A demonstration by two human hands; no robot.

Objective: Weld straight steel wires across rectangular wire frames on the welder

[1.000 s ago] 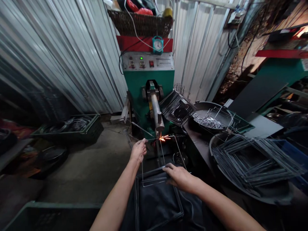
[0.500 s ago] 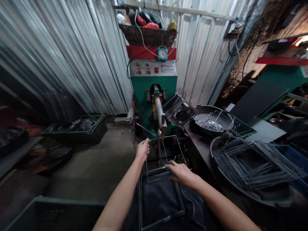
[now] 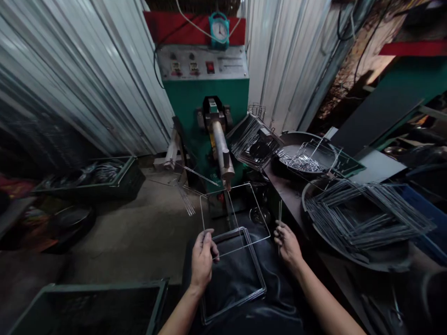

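Note:
My left hand [image 3: 204,253] grips the left side of a thin rectangular wire frame [image 3: 259,210], which has a wire across its middle. The frame's far edge lies at the metal electrode tip [image 3: 227,179] of a green machine [image 3: 206,88]. To the right of the frame, my right hand [image 3: 287,242] is closed on a few short straight wires [image 3: 280,213] that point up. Below, more rectangular wire frames [image 3: 260,274] rest stacked on the dark apron [image 3: 233,284] over my lap.
Right: a round pan of wire frames [image 3: 356,260], a pan of short metal pieces [image 3: 296,139] and a leaning frame stack [image 3: 254,139]. Left: a green crate of metal parts [image 3: 129,179]; another green crate [image 3: 101,287] nearer. Loose wires [image 3: 185,200] stick out beside the machine.
The view has tilted down and shifted. My left hand has moved from the frame's far edge to its near left side. My right hand has moved away rightward and now holds several wires upright.

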